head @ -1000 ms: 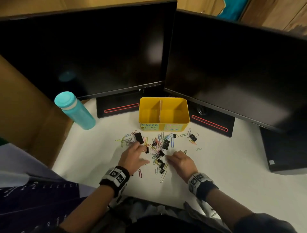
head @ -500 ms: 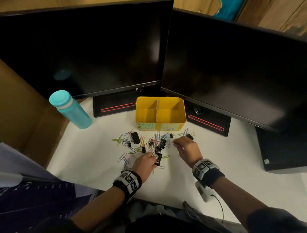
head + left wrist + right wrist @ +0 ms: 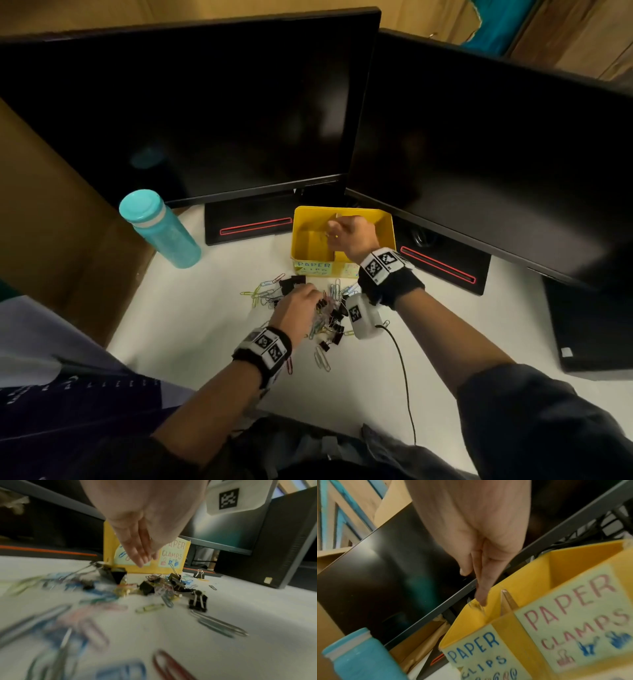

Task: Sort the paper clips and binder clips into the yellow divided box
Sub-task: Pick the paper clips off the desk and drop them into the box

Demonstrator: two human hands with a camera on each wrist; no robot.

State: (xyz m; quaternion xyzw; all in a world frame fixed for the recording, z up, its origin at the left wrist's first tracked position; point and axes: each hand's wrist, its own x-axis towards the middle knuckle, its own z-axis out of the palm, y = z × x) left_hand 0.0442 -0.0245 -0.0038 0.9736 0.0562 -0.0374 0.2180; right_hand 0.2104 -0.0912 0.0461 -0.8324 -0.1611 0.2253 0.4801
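Observation:
The yellow divided box stands in front of the monitors, labelled PAPER CLIPS on the left and PAPER CLAMPS on the right. My right hand hovers over its left compartment near the divider, fingers straight and pointing down. A blurred silver paper clip is just under the fingertip, inside the box. A mixed pile of coloured paper clips and black binder clips lies on the white desk before the box. My left hand reaches over that pile with straight fingers, holding nothing I can see.
A teal bottle stands left of the box. Two dark monitors rise close behind it on black stands. Cardboard lines the desk's left side and a black case sits at the right. Loose clips lie nearer me.
My right hand has left the pile and risen forward to above the box's left compartment. My left hand has slid forward into the pile.

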